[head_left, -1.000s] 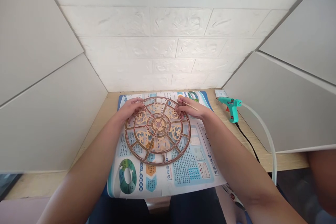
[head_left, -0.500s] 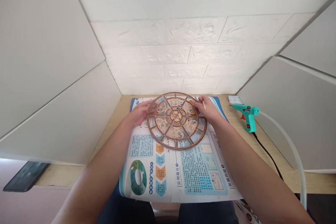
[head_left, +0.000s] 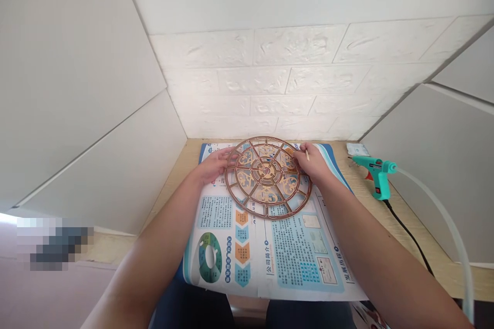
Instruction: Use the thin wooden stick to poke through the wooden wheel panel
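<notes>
Head view: fretwork wooden wheel [head_left: 266,177], left hand [head_left: 212,165] flat with fingers spread on its rim, right hand [head_left: 313,162] steadily pinching thin stick [head_left: 307,153] between narrowed fingers; teal glue gun [head_left: 378,175] right of wheel.

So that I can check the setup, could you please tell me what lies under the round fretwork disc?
A printed sheet lies under the round fretwork disc. Blue print shows through its openings, but the print directly beneath its ribs is covered.
</notes>
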{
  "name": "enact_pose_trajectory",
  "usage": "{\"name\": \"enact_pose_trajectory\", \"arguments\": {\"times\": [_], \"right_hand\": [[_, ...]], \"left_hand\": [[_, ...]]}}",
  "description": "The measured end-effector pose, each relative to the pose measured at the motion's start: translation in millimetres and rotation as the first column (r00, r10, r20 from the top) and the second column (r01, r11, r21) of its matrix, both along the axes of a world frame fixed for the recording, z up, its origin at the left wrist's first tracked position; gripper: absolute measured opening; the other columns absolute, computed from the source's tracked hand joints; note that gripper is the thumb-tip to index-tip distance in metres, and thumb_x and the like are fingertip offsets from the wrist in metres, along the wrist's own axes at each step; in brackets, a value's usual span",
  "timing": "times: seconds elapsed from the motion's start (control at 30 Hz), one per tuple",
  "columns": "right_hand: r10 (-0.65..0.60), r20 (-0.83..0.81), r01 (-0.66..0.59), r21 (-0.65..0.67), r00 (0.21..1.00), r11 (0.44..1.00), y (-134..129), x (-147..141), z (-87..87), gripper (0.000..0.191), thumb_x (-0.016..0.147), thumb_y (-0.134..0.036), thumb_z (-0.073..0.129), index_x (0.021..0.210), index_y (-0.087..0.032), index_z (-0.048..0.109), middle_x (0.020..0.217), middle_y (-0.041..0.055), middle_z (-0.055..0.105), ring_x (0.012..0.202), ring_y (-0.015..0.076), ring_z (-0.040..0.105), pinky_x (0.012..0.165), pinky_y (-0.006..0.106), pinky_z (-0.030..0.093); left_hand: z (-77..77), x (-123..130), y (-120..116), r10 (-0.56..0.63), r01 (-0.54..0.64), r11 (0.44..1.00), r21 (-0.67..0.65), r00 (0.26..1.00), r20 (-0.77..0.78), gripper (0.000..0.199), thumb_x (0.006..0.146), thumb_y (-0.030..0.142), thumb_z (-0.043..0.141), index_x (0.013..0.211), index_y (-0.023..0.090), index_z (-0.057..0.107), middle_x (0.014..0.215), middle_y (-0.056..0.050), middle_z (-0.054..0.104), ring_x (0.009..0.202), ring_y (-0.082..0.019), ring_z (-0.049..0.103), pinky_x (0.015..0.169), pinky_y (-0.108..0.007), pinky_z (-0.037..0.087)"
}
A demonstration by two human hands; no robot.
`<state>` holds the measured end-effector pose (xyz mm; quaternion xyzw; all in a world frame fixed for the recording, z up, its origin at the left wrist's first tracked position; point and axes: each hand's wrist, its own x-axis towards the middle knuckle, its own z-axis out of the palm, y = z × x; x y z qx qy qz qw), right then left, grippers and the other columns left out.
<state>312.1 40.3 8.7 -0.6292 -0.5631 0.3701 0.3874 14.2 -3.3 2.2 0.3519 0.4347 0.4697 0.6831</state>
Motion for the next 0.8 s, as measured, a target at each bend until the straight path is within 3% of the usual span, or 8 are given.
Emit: {"name": "enact_pose_trajectory", "arguments": {"times": [0.3,0.43,0.6,0.8], "right_hand": [[-0.002,-0.002,0.002,-0.011,1.000,1.000,-6.3,-3.3,9.6,0.028,0.073,-0.020,0.058,0.082,-0.018,0.032,0.064,-0.0037,0.036,0.056,0.0067,0.031,0.051,0.019,0.024],[-0.009,0.013,0.009,-0.020,1.000,1.000,-7.8,-4.7,11.1,0.028,0.072,-0.019,0.058,0.082,-0.019,0.032,0.063,-0.0040,0.036,0.056,0.0068,0.031,0.050,0.021,0.024],[0.004,0.018,-0.005,0.001,1.000,1.000,-9.3,-4.8,11.7,0.027,0.073,-0.019,0.058,0.082,-0.018,0.032,0.063,-0.0037,0.036,0.057,0.0069,0.031,0.051,0.021,0.024],[0.002,0.014,-0.003,0.010,1.000,1.000,-7.6,-4.6,8.5,0.029,0.073,-0.022,0.060,0.081,-0.019,0.032,0.063,-0.0029,0.038,0.057,0.0077,0.031,0.051,0.021,0.024]], "left_hand": [[-1.1,-0.2,1.1,0.001,-0.001,1.000,0.005,1.000,-0.031,0.067,0.070,-0.004,0.074,0.132,0.017,0.063,0.128,-0.012,0.066,0.094,-0.017,0.072,0.087,-0.031,0.058],[-0.1,1.1,0.6,-0.013,0.015,1.000,0.023,0.998,-0.061,0.065,0.068,-0.001,0.072,0.130,0.018,0.065,0.130,-0.013,0.064,0.095,-0.019,0.071,0.079,-0.030,0.060],[1.0,4.2,-1.5,-0.053,0.073,0.992,0.108,0.983,-0.176,0.076,0.068,0.008,0.071,0.141,0.020,0.054,0.137,-0.015,0.058,0.094,-0.023,0.071,0.066,-0.030,0.060],[0.4,7.4,-1.6,-0.047,0.088,0.987,0.135,0.959,-0.280,0.080,0.067,0.009,0.074,0.142,0.020,0.050,0.130,-0.014,0.060,0.089,-0.021,0.071,0.064,-0.029,0.060]]}}
